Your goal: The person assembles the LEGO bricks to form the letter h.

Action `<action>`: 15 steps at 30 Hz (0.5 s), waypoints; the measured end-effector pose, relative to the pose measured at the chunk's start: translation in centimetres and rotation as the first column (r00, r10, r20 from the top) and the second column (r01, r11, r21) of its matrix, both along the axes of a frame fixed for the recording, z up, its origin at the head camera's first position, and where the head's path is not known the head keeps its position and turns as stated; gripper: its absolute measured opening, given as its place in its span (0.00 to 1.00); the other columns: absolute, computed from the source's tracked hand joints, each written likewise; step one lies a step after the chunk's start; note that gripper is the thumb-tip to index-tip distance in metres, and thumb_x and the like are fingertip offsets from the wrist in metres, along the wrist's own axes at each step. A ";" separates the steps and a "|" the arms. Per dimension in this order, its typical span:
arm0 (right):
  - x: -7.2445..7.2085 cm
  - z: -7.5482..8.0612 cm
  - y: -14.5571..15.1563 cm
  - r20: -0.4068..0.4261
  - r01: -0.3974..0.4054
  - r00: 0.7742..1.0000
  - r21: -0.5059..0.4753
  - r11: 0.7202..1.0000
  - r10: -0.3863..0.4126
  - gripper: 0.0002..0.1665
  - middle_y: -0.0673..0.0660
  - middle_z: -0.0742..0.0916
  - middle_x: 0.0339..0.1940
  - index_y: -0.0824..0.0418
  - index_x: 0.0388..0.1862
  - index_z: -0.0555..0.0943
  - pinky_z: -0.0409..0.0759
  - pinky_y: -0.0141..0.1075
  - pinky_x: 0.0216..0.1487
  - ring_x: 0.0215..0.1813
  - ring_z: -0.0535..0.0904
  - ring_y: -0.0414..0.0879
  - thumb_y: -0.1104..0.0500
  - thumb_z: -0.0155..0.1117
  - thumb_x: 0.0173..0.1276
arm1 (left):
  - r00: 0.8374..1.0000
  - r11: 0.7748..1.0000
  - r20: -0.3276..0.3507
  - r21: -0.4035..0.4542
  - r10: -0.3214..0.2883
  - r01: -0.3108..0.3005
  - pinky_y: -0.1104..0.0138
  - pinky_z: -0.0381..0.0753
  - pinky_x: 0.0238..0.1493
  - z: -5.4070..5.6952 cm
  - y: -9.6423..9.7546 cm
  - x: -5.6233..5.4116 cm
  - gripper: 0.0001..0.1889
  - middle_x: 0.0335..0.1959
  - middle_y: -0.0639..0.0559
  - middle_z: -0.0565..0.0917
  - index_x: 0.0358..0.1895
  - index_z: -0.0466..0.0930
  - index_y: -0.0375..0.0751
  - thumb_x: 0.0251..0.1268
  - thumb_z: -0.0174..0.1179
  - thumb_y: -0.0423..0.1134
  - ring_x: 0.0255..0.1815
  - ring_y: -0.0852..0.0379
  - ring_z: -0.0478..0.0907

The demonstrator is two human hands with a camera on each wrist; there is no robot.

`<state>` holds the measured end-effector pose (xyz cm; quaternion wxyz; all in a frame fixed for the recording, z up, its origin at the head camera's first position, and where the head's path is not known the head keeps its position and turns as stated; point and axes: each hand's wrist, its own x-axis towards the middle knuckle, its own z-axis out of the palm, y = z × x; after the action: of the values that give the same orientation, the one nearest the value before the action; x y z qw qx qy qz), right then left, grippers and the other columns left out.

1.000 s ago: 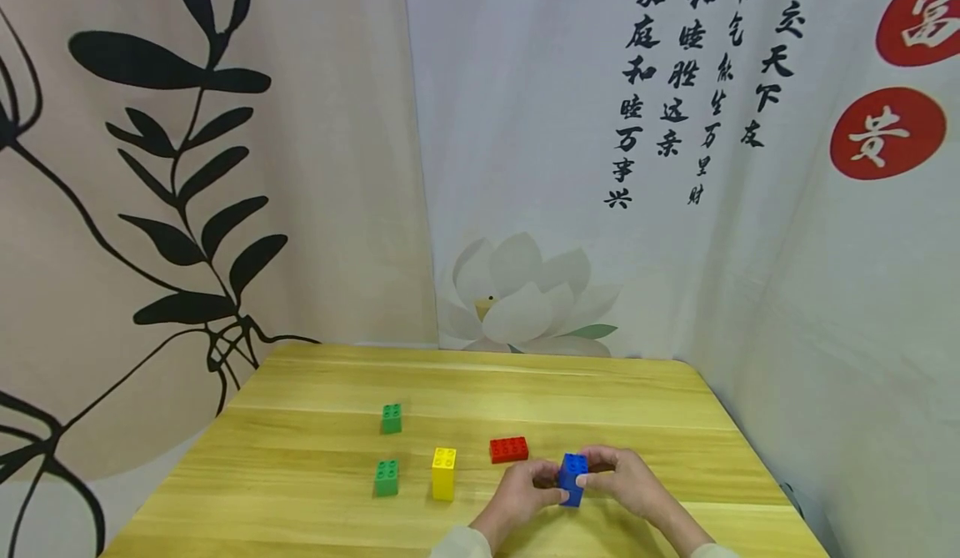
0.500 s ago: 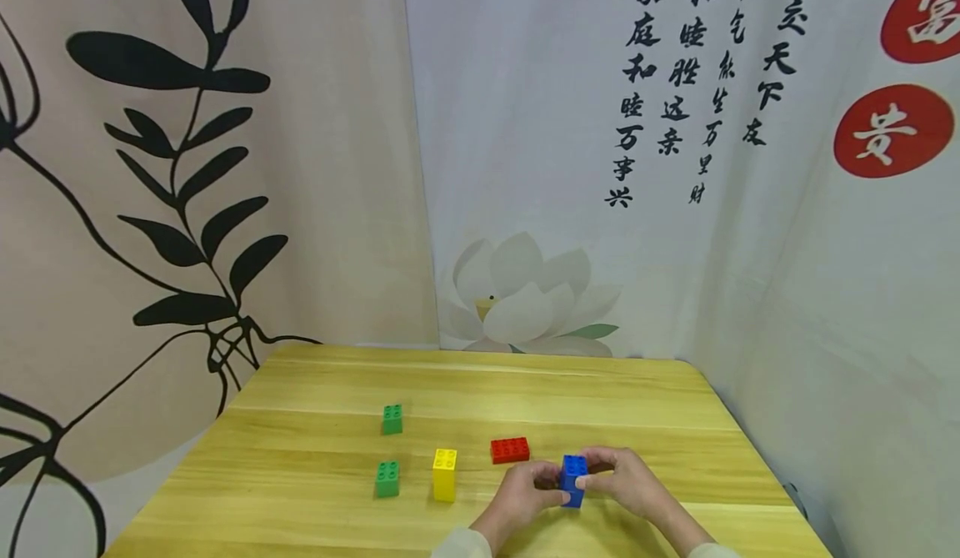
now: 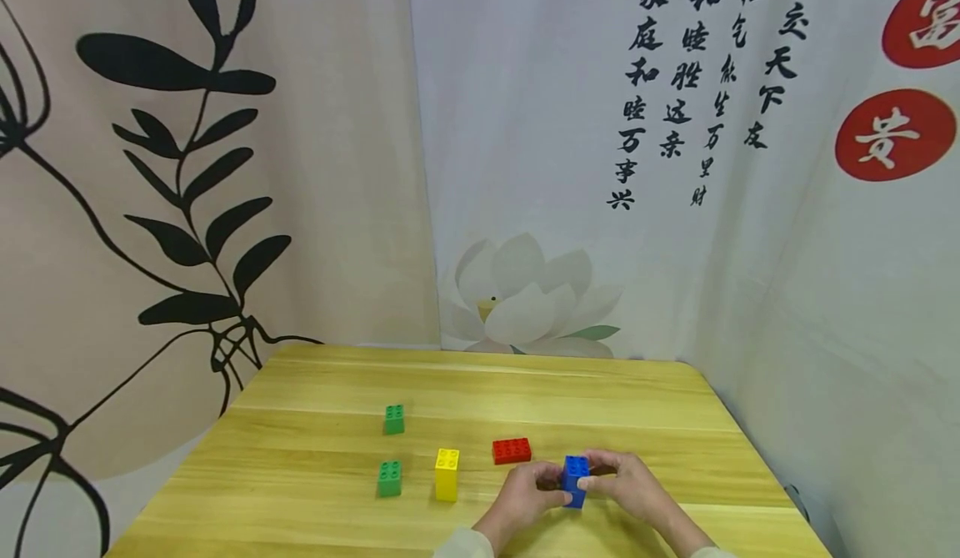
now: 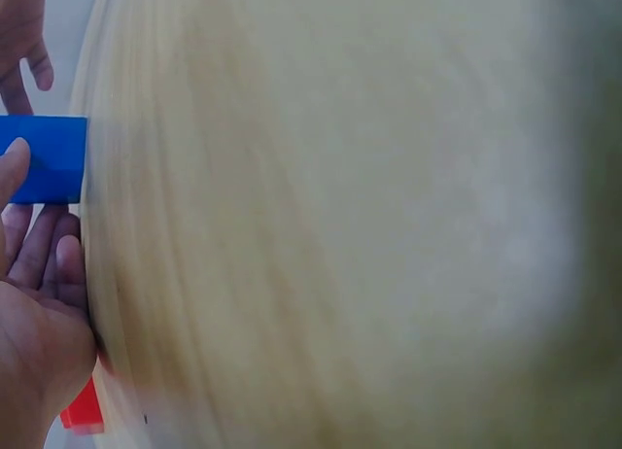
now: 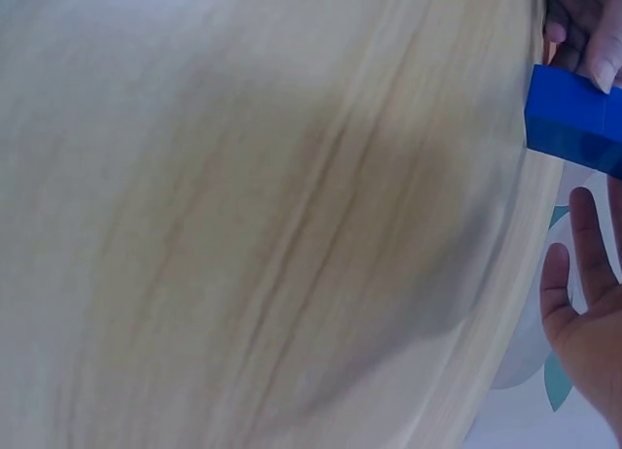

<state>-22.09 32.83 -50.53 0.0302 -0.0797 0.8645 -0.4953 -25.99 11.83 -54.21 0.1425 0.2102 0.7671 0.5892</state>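
Observation:
A blue toy building brick stack [image 3: 575, 482] stands upright near the front right of the table, studs on top. My left hand [image 3: 522, 495] pinches its lower part from the left, thumb on the near face. On the other side my right hand [image 3: 632, 485] pinches it higher up, thumb on the near face too. In the left wrist view the blue stack [image 4: 44, 159] is cut by the frame's left edge, with the left thumb lying over it. The right wrist view shows the blue stack [image 5: 575, 119] at its right edge, between both hands.
Just behind the left hand lies a red brick [image 3: 512, 450]. A tall yellow brick stack [image 3: 447, 475] stands to the left, beside a green brick [image 3: 389, 479]. Another green brick [image 3: 394, 419] sits farther back on the wooden table [image 3: 315, 391]. Printed curtains hang behind the table.

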 end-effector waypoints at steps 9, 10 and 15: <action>0.2 -0.2 0.0 0.004 0.019 1.000 -0.018 1.000 -0.019 0.30 0.59 0.87 0.49 0.70 0.58 0.80 0.79 0.50 0.51 0.51 0.80 0.53 0.52 0.72 0.65 | 1.000 1.000 0.003 -0.002 -0.004 0.004 0.58 0.81 0.47 0.0 0.0 0.0 0.12 0.38 0.59 0.85 0.46 0.86 0.43 0.58 0.71 0.34 0.39 0.60 0.79; 0.2 -0.2 0.0 0.008 0.021 1.000 -0.025 0.999 -0.021 0.30 0.59 0.87 0.49 0.70 0.58 0.79 0.79 0.50 0.51 0.51 0.80 0.53 0.52 0.72 0.65 | 1.000 1.000 0.004 -0.002 -0.004 0.004 0.58 0.81 0.47 0.0 0.0 0.0 0.12 0.38 0.59 0.85 0.46 0.86 0.43 0.58 0.71 0.33 0.39 0.60 0.79; 0.1 -0.3 -0.1 0.016 0.029 0.999 -0.037 0.999 -0.029 0.31 0.59 0.87 0.50 0.70 0.59 0.79 0.80 0.50 0.51 0.51 0.80 0.52 0.51 0.72 0.65 | 1.000 1.000 0.013 0.002 -0.008 0.008 0.56 0.81 0.49 0.0 0.0 -0.1 0.14 0.38 0.59 0.85 0.47 0.86 0.42 0.57 0.71 0.28 0.40 0.59 0.80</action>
<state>-22.02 32.76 -50.87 0.0281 -0.0638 0.8560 -0.5122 -26.13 11.81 -54.21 0.1495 0.2097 0.7646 0.5908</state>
